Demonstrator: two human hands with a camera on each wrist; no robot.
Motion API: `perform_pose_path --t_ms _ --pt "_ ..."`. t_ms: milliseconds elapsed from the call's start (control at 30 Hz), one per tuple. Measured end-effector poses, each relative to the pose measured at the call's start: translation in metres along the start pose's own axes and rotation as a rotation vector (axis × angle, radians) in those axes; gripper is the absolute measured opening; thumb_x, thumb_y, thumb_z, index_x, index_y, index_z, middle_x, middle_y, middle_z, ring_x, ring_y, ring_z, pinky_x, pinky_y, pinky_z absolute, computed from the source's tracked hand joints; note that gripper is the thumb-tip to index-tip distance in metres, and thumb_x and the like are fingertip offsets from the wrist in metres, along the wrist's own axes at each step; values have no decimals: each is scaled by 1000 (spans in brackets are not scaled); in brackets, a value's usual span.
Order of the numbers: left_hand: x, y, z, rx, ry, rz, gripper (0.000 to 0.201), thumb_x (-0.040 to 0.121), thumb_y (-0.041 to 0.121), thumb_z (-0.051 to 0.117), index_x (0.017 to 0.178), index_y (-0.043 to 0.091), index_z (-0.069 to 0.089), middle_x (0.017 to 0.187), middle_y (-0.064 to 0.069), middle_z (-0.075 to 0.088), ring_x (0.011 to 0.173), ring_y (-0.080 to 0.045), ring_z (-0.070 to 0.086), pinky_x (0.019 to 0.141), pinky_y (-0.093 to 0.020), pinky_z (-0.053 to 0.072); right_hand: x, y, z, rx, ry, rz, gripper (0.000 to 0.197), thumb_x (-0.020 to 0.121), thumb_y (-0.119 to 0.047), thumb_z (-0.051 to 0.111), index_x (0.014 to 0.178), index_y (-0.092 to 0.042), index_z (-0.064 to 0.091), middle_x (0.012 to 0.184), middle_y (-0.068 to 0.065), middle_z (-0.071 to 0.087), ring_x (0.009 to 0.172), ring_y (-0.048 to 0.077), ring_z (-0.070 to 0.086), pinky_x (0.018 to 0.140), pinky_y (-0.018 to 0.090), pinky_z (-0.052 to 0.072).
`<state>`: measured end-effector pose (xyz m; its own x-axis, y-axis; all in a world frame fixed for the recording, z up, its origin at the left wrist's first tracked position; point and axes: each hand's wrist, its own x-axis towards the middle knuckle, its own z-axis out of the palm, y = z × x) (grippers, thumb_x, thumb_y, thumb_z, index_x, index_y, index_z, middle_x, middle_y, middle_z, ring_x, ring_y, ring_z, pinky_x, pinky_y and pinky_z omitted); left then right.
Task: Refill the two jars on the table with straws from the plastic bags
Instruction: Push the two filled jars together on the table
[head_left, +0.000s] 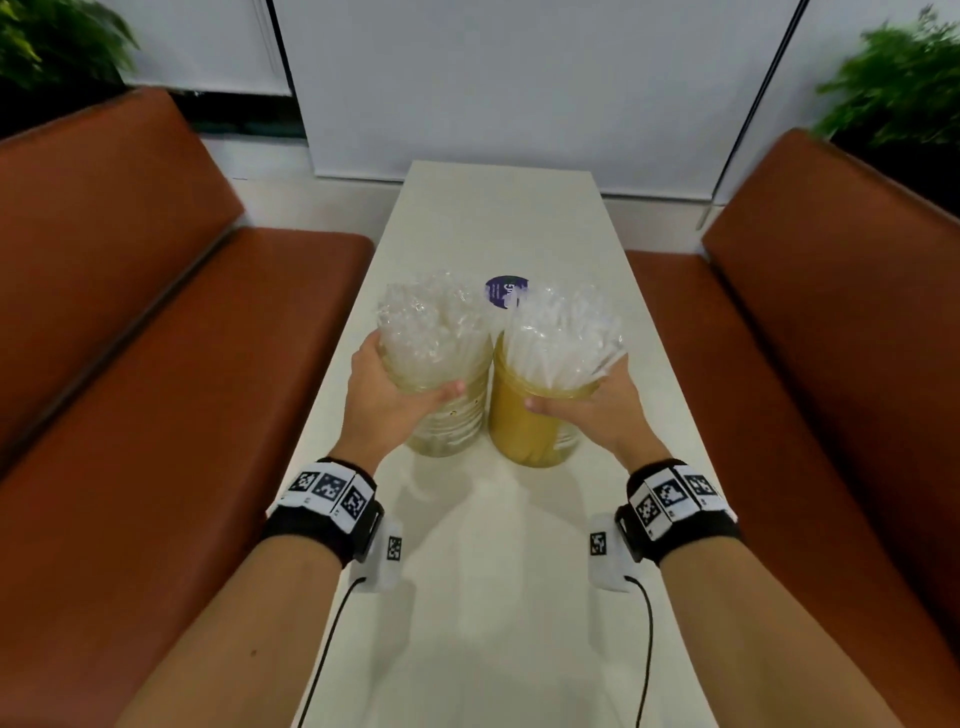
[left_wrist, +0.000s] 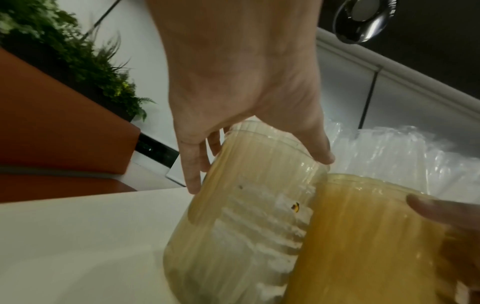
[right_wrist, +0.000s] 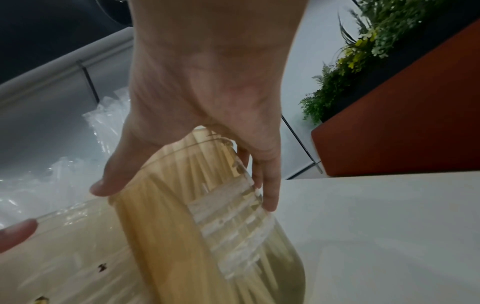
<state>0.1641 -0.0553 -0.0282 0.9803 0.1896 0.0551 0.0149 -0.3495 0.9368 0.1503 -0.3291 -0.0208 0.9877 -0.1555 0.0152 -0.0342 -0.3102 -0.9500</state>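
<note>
Two clear jars stand side by side in the middle of the white table (head_left: 467, 597), both packed with wrapped white straws that stick out above their rims. The left jar (head_left: 447, 415) (left_wrist: 246, 216) looks pale; the right jar (head_left: 535, 431) (right_wrist: 207, 216) looks amber. My left hand (head_left: 395, 395) (left_wrist: 246, 115) grips the left jar near its rim, thumb in front and fingers round the far side. My right hand (head_left: 587, 400) (right_wrist: 207, 127) grips the right jar the same way. The straws (head_left: 561, 332) of the right jar fan upward; those of the left jar (head_left: 431, 322) are in crinkled clear wrap.
Orange-brown bench seats (head_left: 156, 364) (head_left: 831, 364) flank the narrow table on both sides. A dark round sticker (head_left: 504, 291) lies on the table just behind the jars. Plants (head_left: 893, 83) stand behind the seat backs, and a white blind (head_left: 519, 78) hangs at the far end.
</note>
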Motion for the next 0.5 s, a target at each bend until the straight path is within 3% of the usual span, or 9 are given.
perform_pose_path --t_ms 167,300,500 --pt "21 0 11 47 37 4 125 31 75 90 138 37 39 135 13 54 123 -10 57 101 -40 53 26 2 5 1 34 -19 110 36 -41 104 130 -33 47 126 -14 64 117 6 61 99 29 53" --pt "48 3 21 69 49 2 129 30 78 88 139 35 36 136 12 51 126 -13 55 102 -42 52 59 1 7 -44 52 0 120 31 -53 102 134 -30 45 126 -14 64 119 9 61 102 35 54" --pt "88 12 35 107 39 -6 134 28 83 85 141 31 34 137 10 49 127 -16 53 103 -44 51 107 0 8 -71 68 19 127 28 -56 101 138 -30 43 127 -13 63 120 10 61 100 32 53"
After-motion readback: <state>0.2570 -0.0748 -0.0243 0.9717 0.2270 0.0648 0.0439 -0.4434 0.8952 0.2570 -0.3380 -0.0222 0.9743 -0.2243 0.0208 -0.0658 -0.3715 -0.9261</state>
